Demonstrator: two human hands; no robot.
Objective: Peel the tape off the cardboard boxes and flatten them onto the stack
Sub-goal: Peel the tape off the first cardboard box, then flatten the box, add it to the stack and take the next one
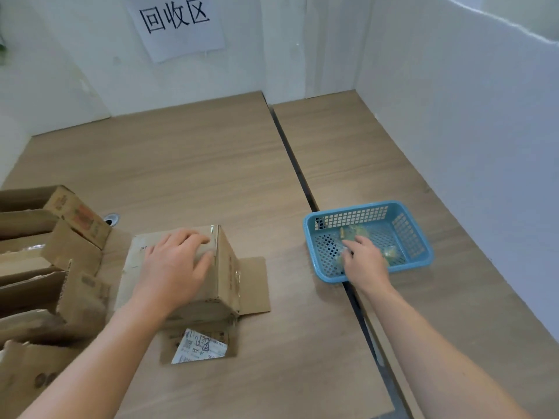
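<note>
Nearest the camera, a loose flap with a torn shipping label (201, 346) lies flat on the wooden table (193, 164), belonging to the cardboard box (193, 267) standing just behind it, left of centre. Left hand (175, 264) rests palm-down on the box top, fingers spread and curled over the far right edge: pressing rather than pinching. A second flap is splayed out flat to the right. Strips of clear tape (237, 278) remain visible on the right side panel and along the top seam. To the left, more boxes (54, 252), open-topped, crowd the table edge. Right hand (364, 261) is reaching into the blue basket (317, 237), fingers loosely open over crumpled tape scraps (390, 252); whether it holds any I cannot tell. Judgement: box looks light, thin-walled, fairly stiff until seams are freed; tape is glossy and likely to tear, so lift it from a loose end near a corner, bracing the panel. A paper sign (175, 24) hangs on the far wall.
</note>
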